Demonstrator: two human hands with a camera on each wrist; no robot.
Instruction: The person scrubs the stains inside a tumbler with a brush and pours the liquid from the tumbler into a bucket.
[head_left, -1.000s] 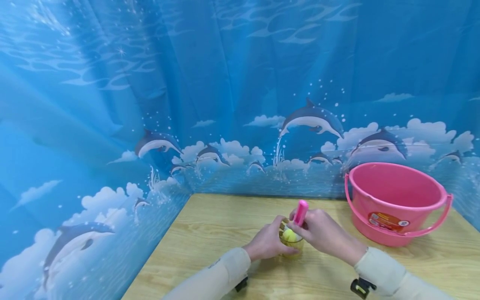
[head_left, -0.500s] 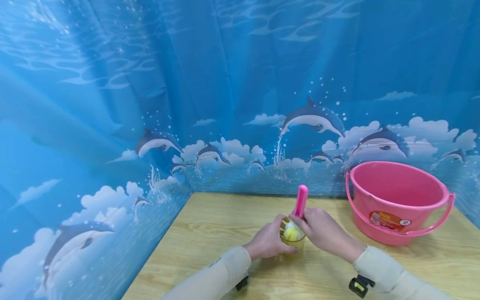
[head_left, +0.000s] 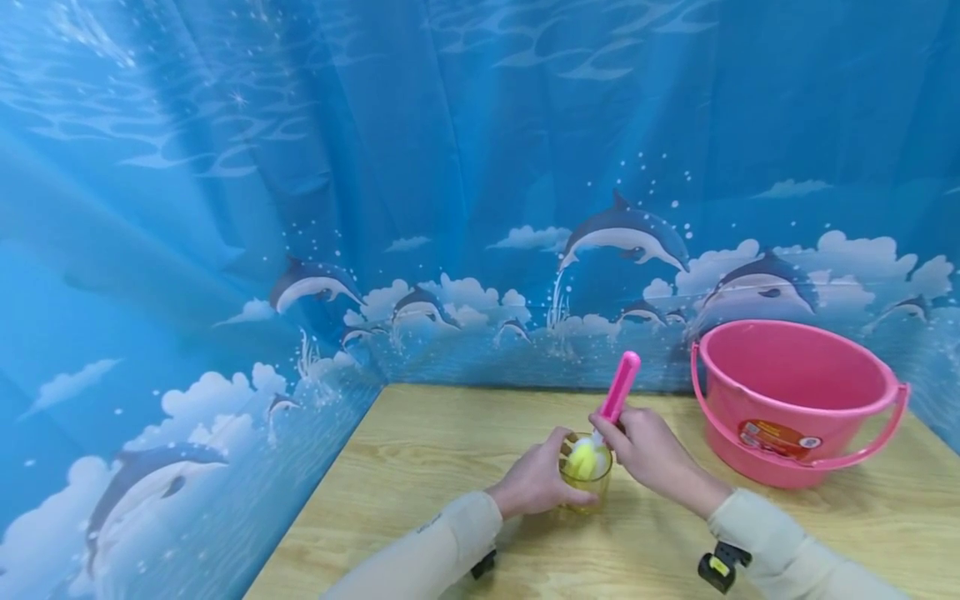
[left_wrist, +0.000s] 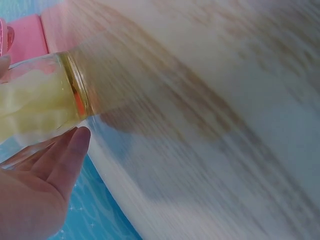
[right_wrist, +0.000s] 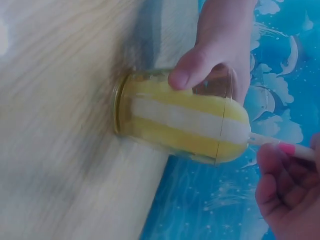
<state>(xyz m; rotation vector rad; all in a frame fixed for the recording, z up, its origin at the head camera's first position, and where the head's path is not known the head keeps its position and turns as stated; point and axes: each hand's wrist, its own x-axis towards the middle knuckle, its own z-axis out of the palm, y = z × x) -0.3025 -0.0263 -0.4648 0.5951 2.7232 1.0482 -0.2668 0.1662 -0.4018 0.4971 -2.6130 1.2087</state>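
Left grip (head_left: 536, 477) clasps a glass (head_left: 602, 483), right grip (head_left: 654, 448) pinches a slanting brush (head_left: 613, 407), handle (head_left: 624, 377) up and rightward, sponge (head_left: 582, 461) inside

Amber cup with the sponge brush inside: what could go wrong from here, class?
The sponge head nearly fills the amber cup, so pulling it out might drag the cup along. The pink handle leans rightward in the head view; levering it could tip the cup if the left hand loosened.
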